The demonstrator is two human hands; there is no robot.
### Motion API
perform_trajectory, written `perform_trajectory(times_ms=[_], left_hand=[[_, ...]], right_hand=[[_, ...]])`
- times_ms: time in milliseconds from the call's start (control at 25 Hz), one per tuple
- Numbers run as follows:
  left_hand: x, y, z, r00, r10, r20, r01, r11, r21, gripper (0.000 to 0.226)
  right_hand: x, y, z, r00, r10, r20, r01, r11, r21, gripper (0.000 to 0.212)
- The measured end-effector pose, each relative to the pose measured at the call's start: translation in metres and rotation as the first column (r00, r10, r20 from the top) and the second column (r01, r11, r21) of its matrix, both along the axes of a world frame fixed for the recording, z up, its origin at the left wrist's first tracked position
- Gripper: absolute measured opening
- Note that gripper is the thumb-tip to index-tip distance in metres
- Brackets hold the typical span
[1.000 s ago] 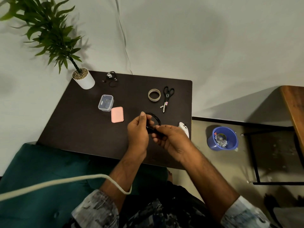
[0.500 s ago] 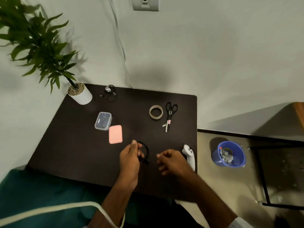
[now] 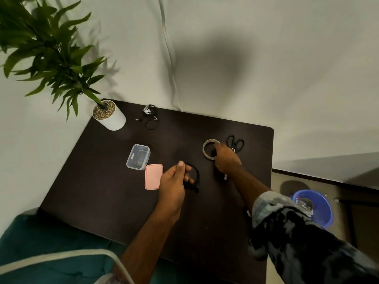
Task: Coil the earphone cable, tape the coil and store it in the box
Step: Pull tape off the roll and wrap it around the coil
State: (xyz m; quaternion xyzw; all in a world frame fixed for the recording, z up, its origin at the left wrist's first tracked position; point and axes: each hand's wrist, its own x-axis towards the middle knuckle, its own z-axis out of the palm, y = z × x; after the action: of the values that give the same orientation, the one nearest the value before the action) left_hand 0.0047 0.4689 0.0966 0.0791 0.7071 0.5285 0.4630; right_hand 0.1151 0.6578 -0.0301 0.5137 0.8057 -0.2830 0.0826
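Observation:
My left hand [image 3: 173, 181] pinches a black coiled earphone cable [image 3: 194, 175] just above the dark table [image 3: 98, 197], near its middle. My right hand [image 3: 226, 159] reaches over to the tape roll [image 3: 207, 147] at the back right, and its fingers rest on the roll's near edge; whether they grip it I cannot tell. A clear plastic box [image 3: 138, 156] stands open to the left, with its pink lid [image 3: 153, 176] lying flat beside it, close to my left hand.
Black scissors [image 3: 235, 143] lie just right of the tape roll. A white potted plant [image 3: 108, 115] stands at the back left corner, with another tangled earphone [image 3: 150, 116] beside it. A blue bucket [image 3: 315, 208] sits on the floor to the right.
My right hand let go of the coil and moved back and right onto the tape roll. My left hand kept holding the coil. The camera moved closer to the table.

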Motion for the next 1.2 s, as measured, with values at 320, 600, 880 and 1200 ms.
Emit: perform_trajectory(times_ms=[320,600,880,1200], left_hand=[[0.002,-0.009,0.006,1.000,-0.001,-0.013,0.001,0.999,-0.032,0.035],[0.016,0.004,0.016,0.993,0.073,-0.092,-0.075,0.997,-0.022,0.030],[0.035,0.007,0.033,0.901,0.134,-0.413,-0.130,0.991,0.040,0.030],[0.058,-0.003,0.070,0.953,0.241,-0.187,-0.140,0.891,0.433,0.036]], right_hand=[[0.006,-0.031,-0.007,0.906,-0.288,-0.309,0.248,0.955,-0.163,0.018],[0.039,-0.102,0.089,0.320,-0.690,-0.649,0.181,0.717,-0.673,0.016],[0.069,-0.138,0.155,0.275,-0.544,-0.793,-0.079,0.809,-0.582,0.021],[0.090,-0.166,0.194,0.096,-0.624,-0.776,-0.162,0.759,-0.630,0.021]])
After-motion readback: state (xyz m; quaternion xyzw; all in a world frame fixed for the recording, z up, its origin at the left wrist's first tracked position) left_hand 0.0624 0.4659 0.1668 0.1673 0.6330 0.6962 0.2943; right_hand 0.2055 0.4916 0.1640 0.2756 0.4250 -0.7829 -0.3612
